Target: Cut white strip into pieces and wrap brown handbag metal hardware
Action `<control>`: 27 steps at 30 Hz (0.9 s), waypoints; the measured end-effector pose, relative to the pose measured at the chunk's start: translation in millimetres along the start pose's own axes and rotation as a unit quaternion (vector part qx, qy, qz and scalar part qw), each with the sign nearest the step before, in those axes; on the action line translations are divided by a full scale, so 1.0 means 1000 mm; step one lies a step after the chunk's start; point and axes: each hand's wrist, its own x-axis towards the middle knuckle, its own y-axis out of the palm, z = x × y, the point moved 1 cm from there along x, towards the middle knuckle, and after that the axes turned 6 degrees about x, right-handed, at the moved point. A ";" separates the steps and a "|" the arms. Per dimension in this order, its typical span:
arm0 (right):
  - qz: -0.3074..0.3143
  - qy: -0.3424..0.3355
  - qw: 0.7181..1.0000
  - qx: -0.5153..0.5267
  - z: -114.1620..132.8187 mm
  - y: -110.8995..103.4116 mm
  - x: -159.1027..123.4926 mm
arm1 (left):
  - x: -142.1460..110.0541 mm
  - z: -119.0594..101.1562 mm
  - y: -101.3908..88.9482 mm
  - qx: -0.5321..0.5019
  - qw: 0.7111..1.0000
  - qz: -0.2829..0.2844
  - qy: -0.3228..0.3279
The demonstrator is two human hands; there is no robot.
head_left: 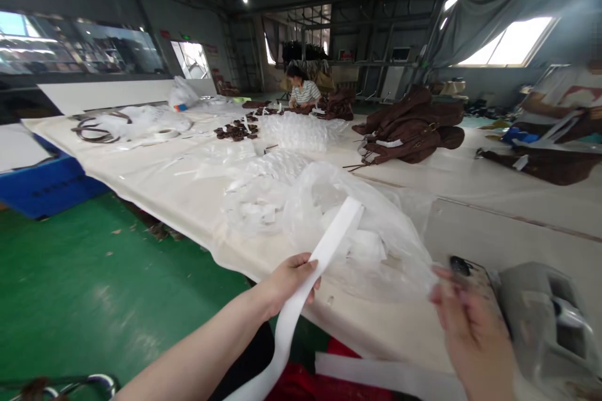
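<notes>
My left hand (298, 276) is closed round a flat white strip (336, 235). Its upper end points over the table, and its lower length curls down past my forearm. Behind that end lies a clear plastic bag (395, 257) with white pieces inside. My right hand (470, 326), smeared by motion, is at the bag's right edge; whether its fingers grip the plastic I cannot tell. Just beyond it is a phone (480, 282), partly covered by the hand. A grey tape dispenser (548, 319) stands to the right. Another white strip (380, 371) lies low in front of me.
The long pale table (188, 200) carries more plastic bags (301, 131), brown bags (414, 128) and small dark pieces (237, 130). One person (305, 93) sits at the far end; another (564, 100) works at right. A blue crate (56, 178) is at left.
</notes>
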 end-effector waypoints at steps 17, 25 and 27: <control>0.329 0.315 0.818 0.352 0.046 0.151 0.008 | -0.015 -0.007 0.003 0.075 0.996 -0.004 -0.047; 0.331 0.243 0.845 0.343 0.045 0.135 -0.020 | -0.012 -0.006 -0.018 0.134 0.987 -0.073 -0.046; 0.368 0.215 0.846 0.320 0.043 0.129 -0.033 | -0.014 -0.008 -0.024 0.137 0.986 -0.078 -0.046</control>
